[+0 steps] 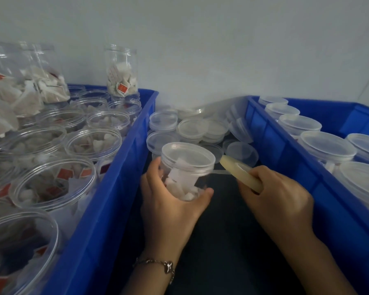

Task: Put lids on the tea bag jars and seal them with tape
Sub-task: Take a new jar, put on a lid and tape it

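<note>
gripping a clear round plastic jar of white tea bags, the left hand has its fingers curled round the far side of the jar and its thumb pressed along the near lower edge. the jar is held above the dark table surface in the gap between two bins, tilted slightly toward the camera, and a translucent plastic lid already sits on its top. the right hand is closed round a yellowish roll of clear tape, which points up and left so that its far end lies just beside the lid's right edge; a thin strip of tape runs from the roll toward the jar's side, though whether it is stuck to the jar cannot be told. a thin metal bracelet circles the left wrist. behind the jar, loose translucent round lids lie heaped against the pale wall. on the left, a blue plastic bin holds many open jars of tea bags with red tags. on the right, another blue plastic bin holds lidded jars in a row.
</note>
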`<control>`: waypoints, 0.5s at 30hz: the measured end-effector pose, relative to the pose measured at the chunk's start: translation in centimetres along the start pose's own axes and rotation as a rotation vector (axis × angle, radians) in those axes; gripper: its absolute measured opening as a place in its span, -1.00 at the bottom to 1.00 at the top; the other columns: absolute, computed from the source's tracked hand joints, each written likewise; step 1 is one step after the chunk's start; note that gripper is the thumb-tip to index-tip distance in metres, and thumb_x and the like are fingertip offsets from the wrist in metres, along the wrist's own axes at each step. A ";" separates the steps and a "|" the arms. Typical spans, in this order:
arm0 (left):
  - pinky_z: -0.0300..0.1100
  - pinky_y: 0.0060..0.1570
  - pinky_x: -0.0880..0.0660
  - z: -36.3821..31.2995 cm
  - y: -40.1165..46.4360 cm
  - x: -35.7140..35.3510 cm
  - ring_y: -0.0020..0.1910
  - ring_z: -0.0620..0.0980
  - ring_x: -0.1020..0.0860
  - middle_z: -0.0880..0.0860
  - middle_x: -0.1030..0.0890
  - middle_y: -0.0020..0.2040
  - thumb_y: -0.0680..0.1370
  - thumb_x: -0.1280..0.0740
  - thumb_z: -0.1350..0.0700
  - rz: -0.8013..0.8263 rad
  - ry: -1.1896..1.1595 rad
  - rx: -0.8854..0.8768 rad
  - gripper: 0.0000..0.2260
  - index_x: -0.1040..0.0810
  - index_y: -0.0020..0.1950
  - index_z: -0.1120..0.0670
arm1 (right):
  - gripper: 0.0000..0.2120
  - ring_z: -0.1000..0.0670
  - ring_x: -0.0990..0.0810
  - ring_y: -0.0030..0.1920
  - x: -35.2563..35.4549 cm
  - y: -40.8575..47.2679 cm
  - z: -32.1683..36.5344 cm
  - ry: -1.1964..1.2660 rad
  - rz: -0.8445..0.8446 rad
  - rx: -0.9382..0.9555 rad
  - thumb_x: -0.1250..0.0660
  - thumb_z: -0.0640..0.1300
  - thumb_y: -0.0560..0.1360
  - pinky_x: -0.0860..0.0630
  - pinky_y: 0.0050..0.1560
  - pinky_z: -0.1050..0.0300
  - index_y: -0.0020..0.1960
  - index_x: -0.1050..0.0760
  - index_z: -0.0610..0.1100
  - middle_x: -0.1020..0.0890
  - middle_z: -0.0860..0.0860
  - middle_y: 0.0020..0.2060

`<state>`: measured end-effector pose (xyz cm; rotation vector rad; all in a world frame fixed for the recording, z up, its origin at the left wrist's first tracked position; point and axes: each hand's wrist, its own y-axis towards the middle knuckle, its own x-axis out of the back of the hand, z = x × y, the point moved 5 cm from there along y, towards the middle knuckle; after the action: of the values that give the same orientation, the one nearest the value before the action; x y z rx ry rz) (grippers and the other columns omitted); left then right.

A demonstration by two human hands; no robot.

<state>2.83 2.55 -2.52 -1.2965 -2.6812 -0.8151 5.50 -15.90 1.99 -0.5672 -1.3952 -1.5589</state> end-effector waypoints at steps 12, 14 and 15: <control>-0.26 -0.25 -0.34 -0.2 -0.8 0.9 -0.08 -0.25 -0.43 -0.21 -0.41 0.00 -0.15 -0.44 -0.38 0.070 -0.215 0.313 0.09 -0.26 0.35 -0.15 | -0.87 0.15 -0.51 -0.28 0.8 2.7 1.5 -0.184 0.150 0.240 -0.16 0.10 0.58 -0.44 -0.30 0.26 0.02 -0.40 0.07 -0.49 0.16 -0.24; -0.22 -0.24 -0.37 -0.4 -0.9 0.8 -0.07 -0.20 -0.46 -0.18 -0.43 -0.01 -0.17 -0.40 -0.38 0.103 -0.268 0.355 0.08 -0.28 0.34 -0.16 | -0.89 0.14 -0.51 -0.27 0.7 3.2 1.5 -0.201 0.163 0.258 -0.17 0.08 0.58 -0.44 -0.29 0.24 0.00 -0.40 0.07 -0.50 0.15 -0.22; -0.22 -0.24 -0.36 -0.4 -0.9 0.7 -0.07 -0.19 -0.46 -0.17 -0.44 -0.01 -0.17 -0.39 -0.36 0.118 -0.297 0.377 0.05 -0.28 0.32 -0.17 | -0.88 0.14 -0.50 -0.28 0.8 3.3 1.5 -0.202 0.165 0.263 -0.17 0.08 0.58 -0.43 -0.29 0.24 -0.02 -0.40 0.06 -0.48 0.15 -0.25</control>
<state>1.63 2.43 -2.33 -1.5515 -2.7483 -0.0972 7.66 -14.44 4.68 -0.6727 -1.6313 -1.1893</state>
